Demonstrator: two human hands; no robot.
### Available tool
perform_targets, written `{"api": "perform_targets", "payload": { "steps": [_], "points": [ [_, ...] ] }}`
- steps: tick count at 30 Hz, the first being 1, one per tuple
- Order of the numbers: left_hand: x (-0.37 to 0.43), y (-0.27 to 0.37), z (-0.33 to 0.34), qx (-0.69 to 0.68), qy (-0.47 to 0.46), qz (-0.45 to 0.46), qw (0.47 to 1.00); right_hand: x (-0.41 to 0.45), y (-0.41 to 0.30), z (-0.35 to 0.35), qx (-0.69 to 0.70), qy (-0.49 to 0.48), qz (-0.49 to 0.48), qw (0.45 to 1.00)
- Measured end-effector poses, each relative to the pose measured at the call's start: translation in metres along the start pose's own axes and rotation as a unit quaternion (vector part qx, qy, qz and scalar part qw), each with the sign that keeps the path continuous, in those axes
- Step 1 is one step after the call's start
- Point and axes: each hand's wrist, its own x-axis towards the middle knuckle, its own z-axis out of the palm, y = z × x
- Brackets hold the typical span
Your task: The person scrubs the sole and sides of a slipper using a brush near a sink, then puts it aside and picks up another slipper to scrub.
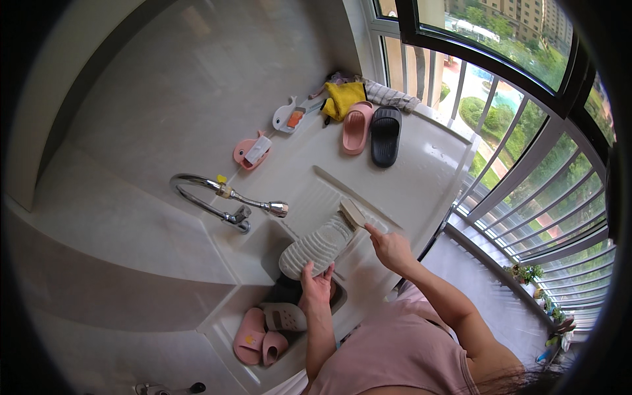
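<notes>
My left hand (316, 287) grips the lower end of a pale grey slipper (316, 247), whose ridged sole faces up. It is held over the edge between the sink basin (270, 247) and the moulded washboard (311, 207). In my right hand (391, 251) is the handle of a scrub brush (353, 214). Its bristles meet the far end of the sole. Beside my left forearm lie pink slippers (250, 335) and a light slipper with holes (285, 317). Something dark in the basin is partly hidden beneath the held slipper.
A chrome faucet (200, 178) with a flexible spout overhangs the washboard. Whale-shaped soap dishes (245, 157) line the wall side. Farther back are a pink slipper (354, 133), a black slipper (385, 140), a yellow cloth (343, 98) and a striped cloth (387, 94). A railed window (493, 148) borders the right.
</notes>
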Motion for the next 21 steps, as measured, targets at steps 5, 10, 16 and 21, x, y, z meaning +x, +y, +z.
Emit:
{"api": "perform_targets", "payload": {
  "steps": [5,10,16,21],
  "points": [
    [0.01,0.005,0.02,-0.025,0.049,-0.009,0.998,0.004,0.018,0.007,0.063,0.05,0.011,0.997],
    [0.022,0.019,0.026,-0.04,0.08,-0.024,0.996,-0.033,-0.015,0.007,-0.026,0.029,-0.066,0.997],
    [0.006,0.023,0.042,-0.075,0.003,-0.049,0.996,-0.003,0.029,0.013,0.085,0.074,-0.042,0.993],
    [0.016,0.008,0.013,-0.078,-0.031,-0.028,0.996,-0.05,-0.028,-0.002,0.029,0.03,-0.126,0.991]
  ]
}}
